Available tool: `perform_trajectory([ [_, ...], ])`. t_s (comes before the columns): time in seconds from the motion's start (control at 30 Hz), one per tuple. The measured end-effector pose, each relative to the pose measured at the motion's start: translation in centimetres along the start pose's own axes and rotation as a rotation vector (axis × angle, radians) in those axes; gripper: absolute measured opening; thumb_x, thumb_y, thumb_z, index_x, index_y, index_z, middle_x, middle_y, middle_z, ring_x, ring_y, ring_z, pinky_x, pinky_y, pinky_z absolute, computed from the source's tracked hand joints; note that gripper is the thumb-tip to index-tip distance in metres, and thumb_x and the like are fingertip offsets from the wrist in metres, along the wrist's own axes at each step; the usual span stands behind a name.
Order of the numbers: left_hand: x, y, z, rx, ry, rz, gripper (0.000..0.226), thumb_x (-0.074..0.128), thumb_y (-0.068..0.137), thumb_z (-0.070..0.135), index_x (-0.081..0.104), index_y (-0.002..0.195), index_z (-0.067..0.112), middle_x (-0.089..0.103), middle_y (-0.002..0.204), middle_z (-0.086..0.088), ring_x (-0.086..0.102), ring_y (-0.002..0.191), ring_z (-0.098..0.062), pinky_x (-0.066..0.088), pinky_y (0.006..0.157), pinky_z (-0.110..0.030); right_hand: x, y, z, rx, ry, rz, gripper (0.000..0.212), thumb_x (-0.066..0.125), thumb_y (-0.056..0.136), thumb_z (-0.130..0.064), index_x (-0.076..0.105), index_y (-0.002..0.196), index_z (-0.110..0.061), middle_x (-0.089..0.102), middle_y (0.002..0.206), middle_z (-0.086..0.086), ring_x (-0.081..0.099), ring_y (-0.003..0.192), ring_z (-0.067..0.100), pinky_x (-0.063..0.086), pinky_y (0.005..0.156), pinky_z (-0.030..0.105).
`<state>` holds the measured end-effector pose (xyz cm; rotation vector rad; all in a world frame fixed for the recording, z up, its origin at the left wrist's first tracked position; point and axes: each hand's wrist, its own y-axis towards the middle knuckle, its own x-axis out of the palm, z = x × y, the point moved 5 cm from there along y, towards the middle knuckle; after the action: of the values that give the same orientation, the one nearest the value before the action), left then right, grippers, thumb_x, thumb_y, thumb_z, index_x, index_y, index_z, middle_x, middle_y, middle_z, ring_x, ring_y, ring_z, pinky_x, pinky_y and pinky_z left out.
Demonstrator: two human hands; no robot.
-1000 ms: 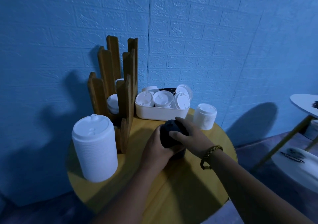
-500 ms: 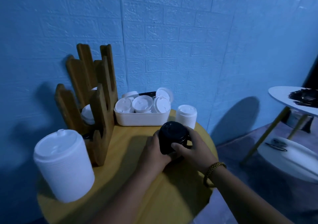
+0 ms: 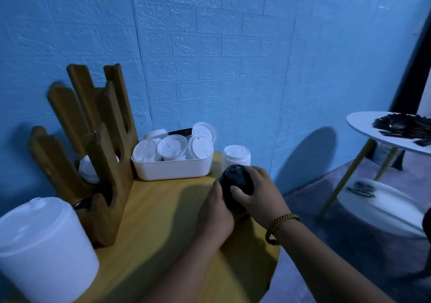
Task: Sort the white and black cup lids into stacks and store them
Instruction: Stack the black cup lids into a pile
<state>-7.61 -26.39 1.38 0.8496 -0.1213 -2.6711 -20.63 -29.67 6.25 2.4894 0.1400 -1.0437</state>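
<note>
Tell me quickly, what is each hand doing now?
Left hand: holds the stack of black lids from the side.
Right hand: grips the same stack, fingers curled over it.

No legible text anywhere.

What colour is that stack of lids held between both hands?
Black, seen in the head view: the stack of lids.

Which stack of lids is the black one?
The black stack is the one gripped between left hand and right hand; the tall stack near left and short stack beside the tub are white.
</note>
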Motion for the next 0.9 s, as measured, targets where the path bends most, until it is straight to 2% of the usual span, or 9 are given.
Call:
perform_trajectory([
  [0.13, 0.9, 1.4, 0.4, -0.011, -0.025, -0.005, 0.066, 0.074, 0.086, 0.044, 0.037, 0.141, 0.041, 0.059, 0.132, 0.007, 0.06, 0.113, -0.019, 0.053, 0.093, -0.042, -0.2, 1.0, 0.7, 0.048, -0.043, 0.013, 0.059, 0.064, 0.087, -0.048, 0.049, 0.14, -0.025, 0.034, 0.14, -0.002, 0.037, 0.13, 0.019, 0.038, 0.104, 0.031],
  [0.3, 1.5, 2.5, 0.6, 0.001, -0.033, -0.016, 0.072, 0.075, 0.085, 0.044, 0.036, 0.146, 0.035, 0.056, 0.135, 0.003, 0.059, 0.116, -0.024, 0.051, 0.092, -0.038, -0.8, 2.2, 0.5, -0.014, -0.343, -0.015, 0.055, 0.05, 0.087, -0.063, 0.053, 0.128, -0.027, 0.042, 0.126, -0.003, 0.041, 0.119, 0.02, 0.051, 0.087, 0.04],
  [0.37, 1.5, 2.7, 0.4, -0.009, -0.064, -0.01, 0.077, 0.079, 0.08, 0.047, 0.038, 0.144, 0.035, 0.056, 0.135, 0.005, 0.059, 0.118, -0.024, 0.05, 0.092, -0.037, -0.9, 2.9, 0.4, -0.034, -0.409, -0.045, 0.055, 0.048, 0.086, -0.064, 0.054, 0.125, -0.026, 0.042, 0.128, -0.003, 0.039, 0.121, 0.02, 0.052, 0.085, 0.04],
  [0.47, 1.8, 2.7, 0.1, -0.013, -0.064, -0.021, 0.07, 0.077, 0.081, 0.038, 0.043, 0.143, 0.036, 0.06, 0.134, 0.004, 0.06, 0.119, -0.022, 0.051, 0.098, -0.037, -0.4, 3.5, 0.2, -0.011, -0.34, -0.079, 0.053, 0.052, 0.087, -0.059, 0.054, 0.125, -0.022, 0.041, 0.136, -0.006, 0.04, 0.124, 0.019, 0.05, 0.088, 0.039],
  [0.53, 1.5, 2.5, 0.1, -0.026, -0.155, 0.005, 0.069, 0.076, 0.072, 0.049, 0.047, 0.134, 0.042, 0.066, 0.121, 0.009, 0.064, 0.108, -0.021, 0.054, 0.093, -0.042, -0.1, 3.4, 0.0, -0.011, -0.285, -0.055, 0.054, 0.055, 0.086, -0.057, 0.053, 0.129, -0.024, 0.043, 0.134, -0.006, 0.041, 0.122, 0.018, 0.048, 0.092, 0.037],
  [0.6, 1.4, 2.2, 0.3, -0.019, -0.174, 0.019, 0.083, 0.073, 0.068, 0.058, 0.04, 0.143, 0.043, 0.062, 0.125, 0.014, 0.063, 0.109, -0.021, 0.053, 0.093, -0.043, 0.1, 3.1, 0.0, -0.026, -0.225, -0.03, 0.057, 0.059, 0.086, -0.054, 0.052, 0.137, -0.028, 0.041, 0.137, -0.007, 0.038, 0.125, 0.018, 0.044, 0.099, 0.035],
  [0.63, 1.4, 2.1, 0.4, -0.003, -0.135, 0.013, 0.094, 0.076, 0.072, 0.055, 0.028, 0.152, 0.043, 0.058, 0.129, 0.015, 0.062, 0.113, -0.021, 0.053, 0.094, -0.042, 0.1, 3.0, 0.1, -0.033, -0.193, -0.033, 0.058, 0.06, 0.086, -0.052, 0.052, 0.139, -0.029, 0.04, 0.14, -0.007, 0.037, 0.127, 0.018, 0.041, 0.102, 0.034],
  [0.7, 1.4, 1.9, 0.4, 0.05, -0.049, 0.027, 0.106, 0.08, 0.079, 0.047, 0.009, 0.157, 0.046, 0.055, 0.141, 0.01, 0.06, 0.12, -0.019, 0.051, 0.095, -0.04, -0.1, 3.0, 0.3, -0.043, -0.151, -0.056, 0.058, 0.063, 0.087, -0.049, 0.052, 0.141, -0.031, 0.039, 0.142, -0.008, 0.036, 0.129, 0.018, 0.038, 0.105, 0.032],
  [0.9, 1.3, 2.4, 0.3, 0.059, 0.024, 0.015, 0.096, 0.073, 0.087, 0.043, 0.012, 0.161, 0.037, 0.054, 0.146, 0.001, 0.057, 0.124, -0.022, 0.05, 0.095, -0.037, 0.4, 2.8, 0.1, -0.073, -0.261, -0.05, 0.058, 0.055, 0.09, -0.054, 0.048, 0.143, -0.033, 0.037, 0.145, -0.007, 0.034, 0.132, 0.019, 0.041, 0.104, 0.036],
])
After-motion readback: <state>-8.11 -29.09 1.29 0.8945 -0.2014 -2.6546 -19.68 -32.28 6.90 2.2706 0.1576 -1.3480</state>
